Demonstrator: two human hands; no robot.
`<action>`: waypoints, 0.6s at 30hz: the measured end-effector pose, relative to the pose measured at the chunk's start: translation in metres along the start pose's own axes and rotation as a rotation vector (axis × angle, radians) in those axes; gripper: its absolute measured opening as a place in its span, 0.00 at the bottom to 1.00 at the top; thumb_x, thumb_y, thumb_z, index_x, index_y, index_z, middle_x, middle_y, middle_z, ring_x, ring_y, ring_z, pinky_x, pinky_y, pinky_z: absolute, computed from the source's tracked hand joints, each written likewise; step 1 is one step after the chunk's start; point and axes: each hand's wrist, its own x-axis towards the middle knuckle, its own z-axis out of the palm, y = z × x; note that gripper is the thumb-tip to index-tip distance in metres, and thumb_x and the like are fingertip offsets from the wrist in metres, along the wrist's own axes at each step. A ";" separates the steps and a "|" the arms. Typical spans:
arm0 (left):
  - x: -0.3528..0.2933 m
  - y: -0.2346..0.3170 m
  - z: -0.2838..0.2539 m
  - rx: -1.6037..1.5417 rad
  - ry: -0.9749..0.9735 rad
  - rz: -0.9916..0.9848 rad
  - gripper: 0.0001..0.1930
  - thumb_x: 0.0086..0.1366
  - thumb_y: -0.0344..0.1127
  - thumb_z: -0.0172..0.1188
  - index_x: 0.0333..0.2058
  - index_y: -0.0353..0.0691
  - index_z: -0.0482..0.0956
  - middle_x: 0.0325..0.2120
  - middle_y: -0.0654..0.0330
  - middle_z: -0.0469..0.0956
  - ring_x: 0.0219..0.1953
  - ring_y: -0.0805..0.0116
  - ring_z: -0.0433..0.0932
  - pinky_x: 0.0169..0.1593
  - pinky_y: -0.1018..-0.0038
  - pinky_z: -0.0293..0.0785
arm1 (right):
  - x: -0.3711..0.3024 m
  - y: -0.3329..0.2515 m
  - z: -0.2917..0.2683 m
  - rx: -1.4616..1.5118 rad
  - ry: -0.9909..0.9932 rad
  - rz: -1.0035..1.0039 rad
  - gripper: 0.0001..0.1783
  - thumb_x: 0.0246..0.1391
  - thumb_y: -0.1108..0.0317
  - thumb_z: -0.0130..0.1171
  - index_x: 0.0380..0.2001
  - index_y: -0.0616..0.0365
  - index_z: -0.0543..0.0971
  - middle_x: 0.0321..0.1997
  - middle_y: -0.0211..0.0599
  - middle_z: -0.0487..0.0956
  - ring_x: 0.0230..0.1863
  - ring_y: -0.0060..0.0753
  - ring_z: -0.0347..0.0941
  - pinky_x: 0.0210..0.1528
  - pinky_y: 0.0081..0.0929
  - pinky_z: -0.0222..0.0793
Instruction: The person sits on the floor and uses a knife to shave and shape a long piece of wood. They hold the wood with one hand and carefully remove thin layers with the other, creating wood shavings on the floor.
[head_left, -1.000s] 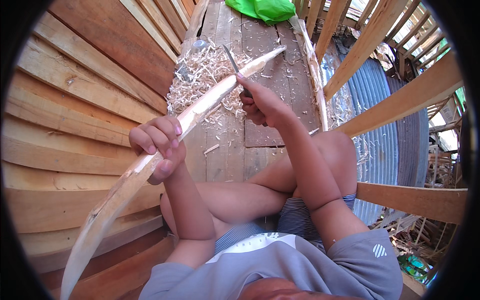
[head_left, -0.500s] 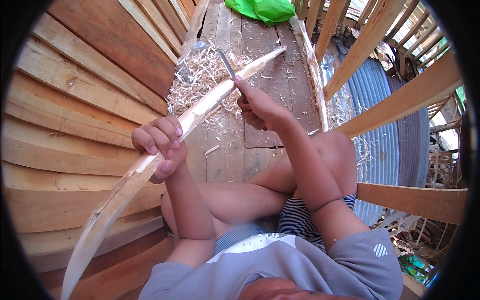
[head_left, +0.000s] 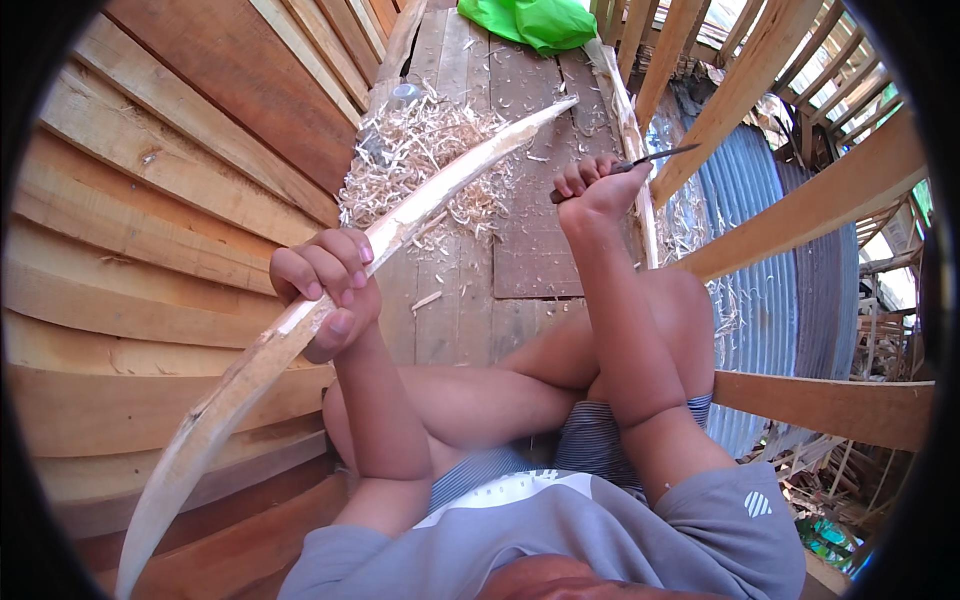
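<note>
While left hand (head_left: pixel 328 290) grips stave (head_left: pixel 330 290), right hand (head_left: pixel 592 190) holds knife (head_left: pixel 640 162).

Two hands at work: the left hand (head_left: pixel 325 290) grips one long curved wooden stave (head_left: pixel 300 325), and the right hand (head_left: pixel 595 190) holds one knife (head_left: pixel 650 158). One heap of pale wood shavings (head_left: pixel 425 150) lies on the plank floor (head_left: pixel 530 240), with one green bag (head_left: pixel 540 22) at the far end and one small clear jar (head_left: pixel 405 95) beside the heap. One corrugated metal sheet (head_left: pixel 760 280) stands outside the wooden railing (head_left: pixel 800 215).
</note>
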 end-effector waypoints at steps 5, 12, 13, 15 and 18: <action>0.001 0.000 0.000 -0.007 -0.002 -0.004 0.19 0.45 0.31 0.64 0.31 0.48 0.61 0.17 0.67 0.65 0.25 0.69 0.67 0.40 0.67 0.65 | 0.005 -0.013 -0.002 -0.377 -0.202 0.058 0.36 0.62 0.28 0.38 0.16 0.46 0.57 0.12 0.22 0.52 0.11 0.22 0.45 0.15 0.25 0.39; 0.000 0.001 0.001 -0.005 0.004 -0.012 0.19 0.45 0.31 0.64 0.31 0.48 0.61 0.17 0.67 0.66 0.26 0.69 0.67 0.40 0.67 0.65 | 0.004 0.036 -0.013 -1.251 -0.570 -0.116 0.31 0.68 0.44 0.43 0.15 0.51 0.67 0.11 0.22 0.62 0.12 0.17 0.53 0.14 0.27 0.47; 0.001 0.001 0.001 -0.006 -0.004 -0.012 0.19 0.45 0.31 0.64 0.31 0.48 0.61 0.17 0.66 0.66 0.26 0.69 0.67 0.40 0.67 0.65 | 0.012 0.040 -0.018 -1.298 -0.520 -0.144 0.31 0.68 0.46 0.43 0.14 0.53 0.67 0.12 0.23 0.63 0.12 0.18 0.55 0.15 0.28 0.48; 0.001 -0.001 0.002 -0.016 -0.019 -0.012 0.19 0.45 0.31 0.64 0.31 0.48 0.61 0.17 0.66 0.66 0.26 0.69 0.67 0.40 0.67 0.65 | 0.031 0.042 -0.029 -1.391 -0.412 -0.205 0.31 0.69 0.50 0.42 0.13 0.57 0.68 0.12 0.26 0.65 0.13 0.21 0.58 0.17 0.30 0.51; -0.002 -0.003 -0.002 -0.026 0.013 0.001 0.19 0.45 0.31 0.64 0.31 0.48 0.61 0.17 0.66 0.66 0.26 0.69 0.67 0.40 0.67 0.65 | -0.021 0.048 -0.007 -1.569 -0.468 -0.385 0.33 0.68 0.50 0.41 0.14 0.65 0.70 0.13 0.31 0.67 0.15 0.27 0.63 0.20 0.36 0.55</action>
